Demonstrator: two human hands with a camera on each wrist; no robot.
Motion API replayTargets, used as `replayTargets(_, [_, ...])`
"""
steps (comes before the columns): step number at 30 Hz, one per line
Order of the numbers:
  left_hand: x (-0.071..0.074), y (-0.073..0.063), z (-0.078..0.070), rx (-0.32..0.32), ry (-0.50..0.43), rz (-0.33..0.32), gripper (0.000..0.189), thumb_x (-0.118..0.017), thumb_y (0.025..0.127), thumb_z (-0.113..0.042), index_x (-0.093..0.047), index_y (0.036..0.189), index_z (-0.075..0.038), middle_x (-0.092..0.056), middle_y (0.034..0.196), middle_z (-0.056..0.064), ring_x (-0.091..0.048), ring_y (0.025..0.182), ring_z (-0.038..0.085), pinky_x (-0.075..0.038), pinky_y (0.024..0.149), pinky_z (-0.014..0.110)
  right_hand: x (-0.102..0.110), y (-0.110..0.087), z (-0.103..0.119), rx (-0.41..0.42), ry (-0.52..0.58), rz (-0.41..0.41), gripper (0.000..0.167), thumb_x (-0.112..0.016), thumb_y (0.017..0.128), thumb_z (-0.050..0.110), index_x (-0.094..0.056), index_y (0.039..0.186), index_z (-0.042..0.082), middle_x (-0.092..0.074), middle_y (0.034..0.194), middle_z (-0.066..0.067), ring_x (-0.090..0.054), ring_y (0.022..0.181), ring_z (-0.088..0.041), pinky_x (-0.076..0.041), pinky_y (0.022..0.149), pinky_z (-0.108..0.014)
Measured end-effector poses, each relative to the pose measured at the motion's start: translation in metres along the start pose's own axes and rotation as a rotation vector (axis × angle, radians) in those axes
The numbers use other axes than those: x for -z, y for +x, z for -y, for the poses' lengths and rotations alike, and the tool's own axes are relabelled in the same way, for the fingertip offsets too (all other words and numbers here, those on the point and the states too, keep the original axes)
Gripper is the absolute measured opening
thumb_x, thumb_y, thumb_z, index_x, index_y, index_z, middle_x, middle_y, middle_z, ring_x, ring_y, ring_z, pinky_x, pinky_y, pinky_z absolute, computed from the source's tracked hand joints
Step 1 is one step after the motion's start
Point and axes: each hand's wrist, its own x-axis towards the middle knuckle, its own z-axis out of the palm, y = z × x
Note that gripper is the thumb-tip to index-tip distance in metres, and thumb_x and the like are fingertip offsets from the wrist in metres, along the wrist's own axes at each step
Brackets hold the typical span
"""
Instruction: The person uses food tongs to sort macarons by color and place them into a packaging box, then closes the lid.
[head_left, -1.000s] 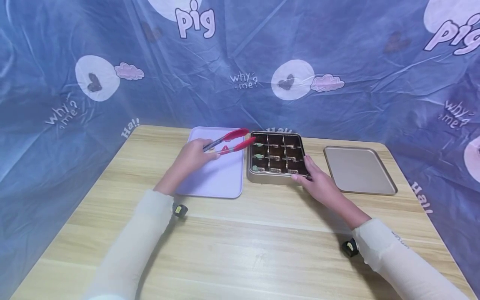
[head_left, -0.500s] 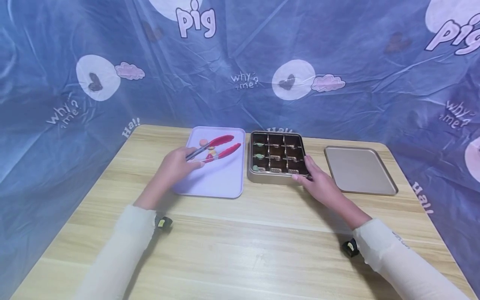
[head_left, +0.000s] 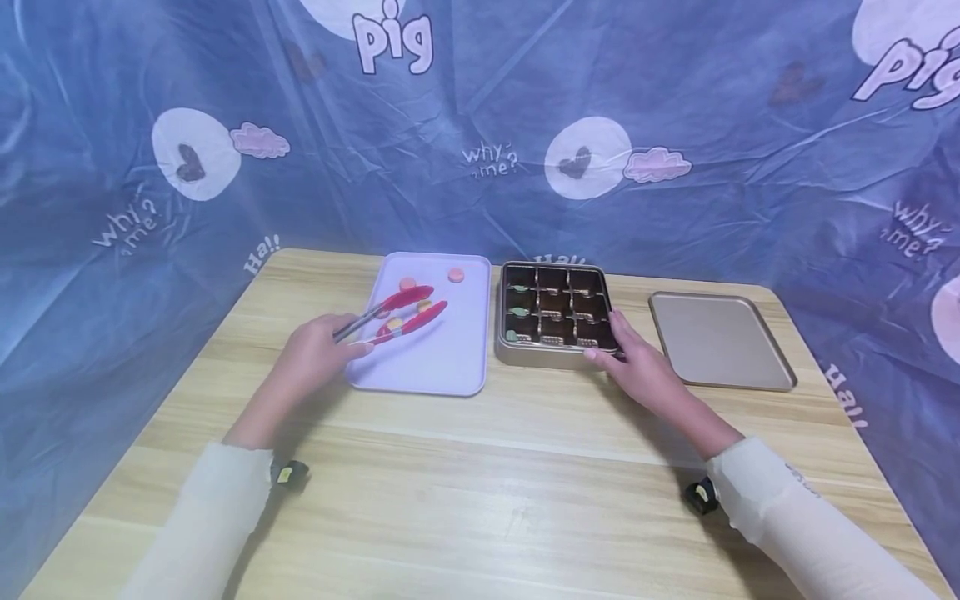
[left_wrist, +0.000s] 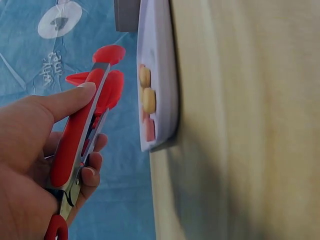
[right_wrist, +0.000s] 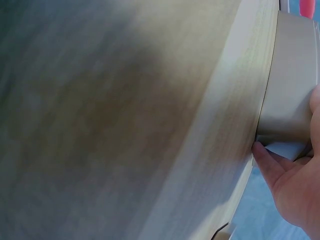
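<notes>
A blue cloth with white circles, pink clouds and lettering is hanging round the far side of a pale wood-grain bench. With 12 o'clock straight ahead, a shallow lilac rectangular tray is lying at 11 o'clock. A flat bronze-coloured plate with a raised rim is lying at 2 o'clock. Between these 2, just beside the tray, a square bronze-coloured metal tin is standing, holding a dark brown insert with 9 compartments.

At 10 o'clock, the left hand is gripping steel tongs with red grips and tips, its fingers curling round the handles. The tongs are pointing towards 2 o'clock over the tray, their tips standing apart. The right hand is gripping the tin's 4 o'clock corner between thumb and fingers.

On the tray, 2 pink discs are lying towards 1 and 12 o'clock; yellow round pieces and a red piece are lying nearer 9 o'clock, partly hiding behind the tongs. In the tin, 3 small green pieces are resting along the 9 o'clock column.
</notes>
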Motion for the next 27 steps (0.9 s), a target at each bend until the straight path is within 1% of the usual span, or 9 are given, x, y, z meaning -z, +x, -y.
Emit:
replayTargets(3, [-0.001,-0.005,0.007,0.015,-0.007,0.002,0.065,-0.071,0.093,-0.031,-0.05,0.148,-0.004,-0.055,0.144,0.021,-0.05,0.132,0.04,-0.037,0.111,0.061,0.0,0.0,0.0,0.004,0.0,0.0,0.099,-0.048,0.094,0.07,-0.001,0.163,0.015,0.0,0.17,-0.008,-0.013,0.152,-0.044,-0.016,0.121,-0.062])
replayTargets(6, [-0.002,-0.01,0.014,0.007,-0.013,-0.01,0.064,-0.072,0.092,-0.03,-0.05,0.147,-0.004,-0.056,0.143,0.022,-0.051,0.131,0.041,-0.038,0.11,0.061,0.0,-0.001,0.0,0.005,0.0,0.001,0.099,-0.048,0.095,0.069,-0.001,0.163,0.015,0.0,0.17,-0.009,-0.012,0.152,-0.045,-0.016,0.12,-0.063])
replayTargets(13, [-0.001,-0.02,0.026,-0.012,0.01,-0.047,0.063,-0.072,0.092,-0.031,-0.052,0.145,-0.003,-0.057,0.142,0.023,-0.049,0.133,0.044,-0.037,0.111,0.062,0.0,-0.001,0.0,0.008,0.002,0.0,0.099,-0.048,0.095,0.069,-0.001,0.163,0.015,0.0,0.17,-0.009,-0.012,0.152,-0.045,-0.015,0.12,-0.064])
replayTargets(21, [0.002,-0.028,0.032,0.008,0.034,-0.051,0.066,-0.073,0.091,-0.035,-0.052,0.145,-0.003,-0.056,0.142,0.025,-0.049,0.133,0.045,-0.036,0.111,0.063,0.001,0.0,0.001,0.007,-0.002,0.001,0.098,-0.048,0.095,0.069,-0.002,0.163,0.016,0.0,0.17,-0.008,-0.012,0.153,-0.044,-0.015,0.12,-0.064])
replayTargets(27, [0.005,-0.03,0.036,0.011,0.06,-0.051,0.066,-0.073,0.091,-0.035,-0.052,0.145,-0.002,-0.056,0.141,0.025,-0.05,0.131,0.045,-0.038,0.109,0.064,0.001,0.0,0.0,0.001,-0.006,0.004,0.099,-0.047,0.094,0.071,-0.001,0.163,0.018,0.0,0.17,-0.007,-0.012,0.153,-0.043,-0.015,0.121,-0.063])
